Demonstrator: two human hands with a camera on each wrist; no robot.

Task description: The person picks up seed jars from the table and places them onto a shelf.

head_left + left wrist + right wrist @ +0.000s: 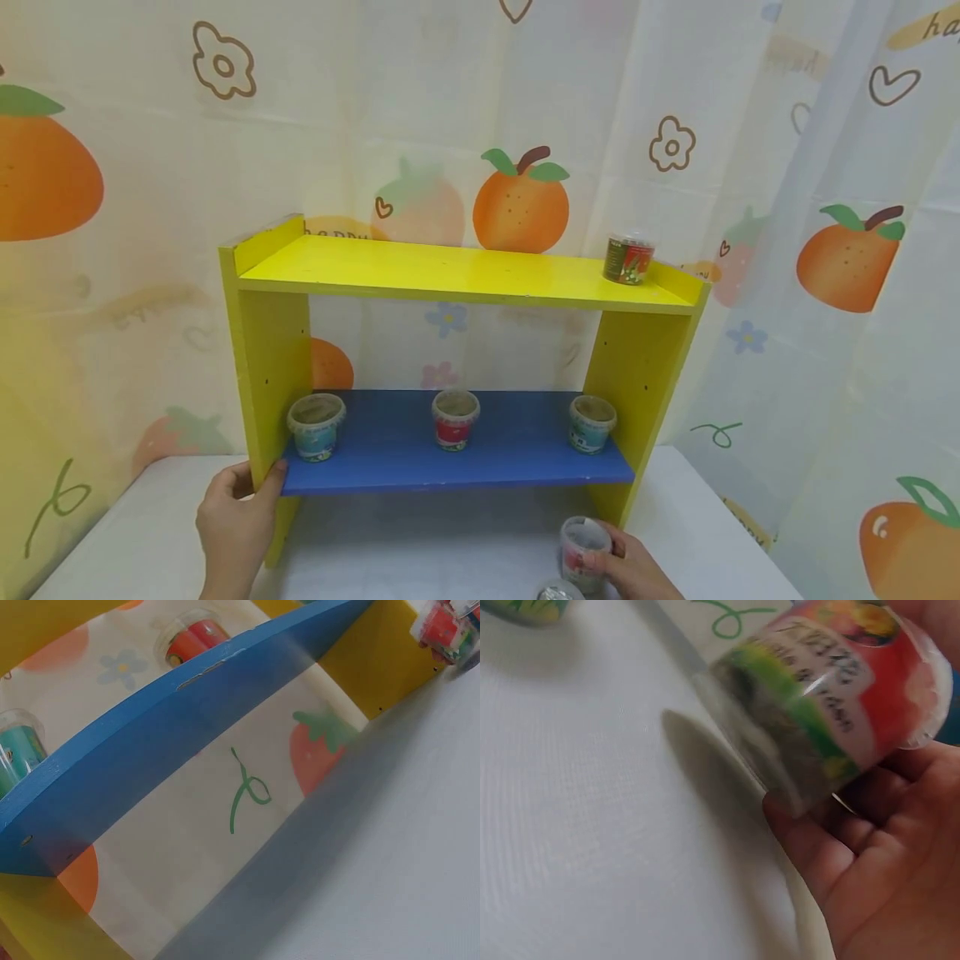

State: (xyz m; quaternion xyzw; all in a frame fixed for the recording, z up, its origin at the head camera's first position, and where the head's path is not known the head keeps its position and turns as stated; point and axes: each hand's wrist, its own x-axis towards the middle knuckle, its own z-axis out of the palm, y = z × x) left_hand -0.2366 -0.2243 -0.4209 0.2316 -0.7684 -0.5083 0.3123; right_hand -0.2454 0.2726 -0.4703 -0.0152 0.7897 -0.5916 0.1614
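My right hand (633,567) grips a small clear plastic cup (576,550) with a red label, low in front of the shelf's right end. Up close in the right wrist view, this cup (817,705) is tilted, with a printed red and green wrap and greyish contents, above the white surface. At the left, my left hand (238,525) holds the lower part of the shelf's yellow side panel (273,392), thumb by the blue board's corner. That hand is out of sight in the left wrist view, where the blue board (165,727) crosses the frame.
On the blue board (390,467) stand a blue-label cup (315,433) at left, a red-label cup (453,425) mid-board and another blue-label cup (590,429) at right. A cup (628,260) sits on the yellow top. Another cup (559,592) shows at the bottom edge. A fruit-print curtain (420,108) hangs behind.
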